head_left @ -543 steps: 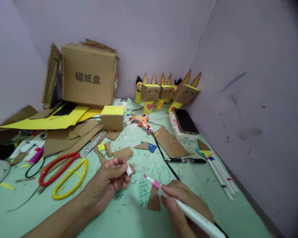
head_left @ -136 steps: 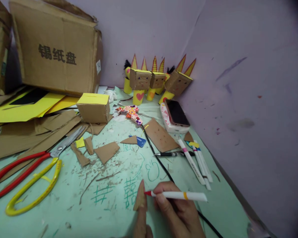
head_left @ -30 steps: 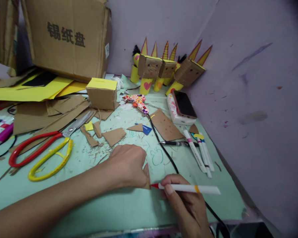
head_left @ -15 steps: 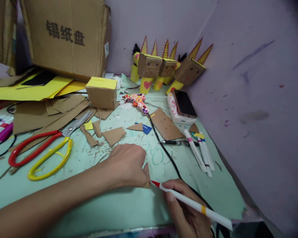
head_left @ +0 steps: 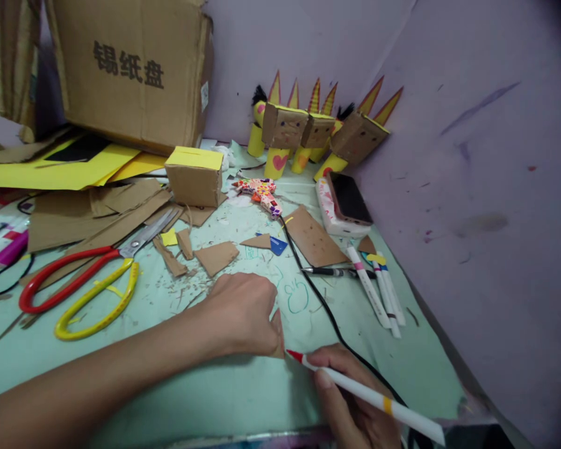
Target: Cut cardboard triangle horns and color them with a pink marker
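Note:
My left hand [head_left: 245,315] is closed on a small pointed piece of cardboard [head_left: 279,333], pressed down against the green tabletop. Most of that piece is hidden under my fingers; its visible right edge looks reddish. Between the thumb and fingers of my right hand [head_left: 350,386] is a white marker [head_left: 364,393] with a red tip and an orange band. The tip is right beside the cardboard's lower corner; whether it touches, I cannot tell. Cardboard scraps [head_left: 216,257] lie just beyond my left hand.
Red-and-yellow-handled scissors [head_left: 131,249] lie at left. A patterned glue gun [head_left: 262,193] trails a black cord past my right hand. Behind are a small yellow-topped box [head_left: 195,184], horned cardboard figures [head_left: 285,128] and a large carton [head_left: 131,75]. A phone [head_left: 350,196] and several markers [head_left: 386,296] are at right.
The marker tip in my right hand has moved slightly down along the cardboard's edge. A reddish line shows more along that edge. The whole view has shifted a little; my left hand keeps its hold.

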The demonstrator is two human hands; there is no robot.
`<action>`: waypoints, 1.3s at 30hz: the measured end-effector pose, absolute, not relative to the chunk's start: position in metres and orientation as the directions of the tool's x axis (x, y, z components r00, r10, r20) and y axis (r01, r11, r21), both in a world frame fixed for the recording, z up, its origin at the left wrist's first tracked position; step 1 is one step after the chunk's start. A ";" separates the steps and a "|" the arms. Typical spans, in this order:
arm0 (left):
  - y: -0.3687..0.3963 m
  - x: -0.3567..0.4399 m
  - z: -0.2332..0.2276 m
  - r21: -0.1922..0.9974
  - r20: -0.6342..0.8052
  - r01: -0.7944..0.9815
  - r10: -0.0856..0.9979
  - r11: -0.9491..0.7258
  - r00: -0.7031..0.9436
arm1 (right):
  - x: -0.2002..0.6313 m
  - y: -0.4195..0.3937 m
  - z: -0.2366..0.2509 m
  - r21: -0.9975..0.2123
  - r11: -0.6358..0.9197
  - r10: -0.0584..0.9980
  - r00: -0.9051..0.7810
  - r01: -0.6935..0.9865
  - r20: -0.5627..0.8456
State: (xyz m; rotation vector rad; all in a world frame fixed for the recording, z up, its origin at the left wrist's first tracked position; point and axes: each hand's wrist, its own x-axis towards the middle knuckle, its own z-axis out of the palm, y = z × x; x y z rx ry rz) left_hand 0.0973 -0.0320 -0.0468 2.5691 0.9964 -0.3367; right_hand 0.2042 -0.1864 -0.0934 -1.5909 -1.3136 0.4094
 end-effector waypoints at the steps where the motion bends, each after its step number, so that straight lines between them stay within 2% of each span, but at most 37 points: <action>1: -0.032 0.097 -0.047 0.246 -0.346 0.683 0.596 -0.687 0.724 | 0.204 -0.186 -0.094 -0.835 0.096 0.869 0.363 0.542 0.335; 7: -0.032 0.097 -0.045 0.243 -0.363 0.688 0.593 -0.684 0.718 | 0.204 -0.185 -0.097 -0.831 0.134 0.894 0.296 0.540 0.337; 13: -0.031 0.098 -0.046 0.253 -0.360 0.688 0.594 -0.680 0.719 | 0.203 -0.185 -0.095 -0.848 0.109 0.874 0.357 0.519 0.330; 22: -0.032 0.099 -0.047 0.244 -0.367 0.699 0.603 -0.673 0.709 | 0.205 -0.184 -0.099 -0.813 0.064 0.889 0.337 0.579 0.311; 28: -0.032 0.098 -0.046 0.252 -0.374 0.696 0.595 -0.673 0.711 | 0.204 -0.182 -0.099 -0.824 0.105 0.866 0.357 0.556 0.351; 39: -0.032 0.097 -0.048 0.256 -0.359 0.692 0.598 -0.675 0.716 | 0.204 -0.184 -0.096 -0.826 0.085 0.878 0.350 0.557 0.327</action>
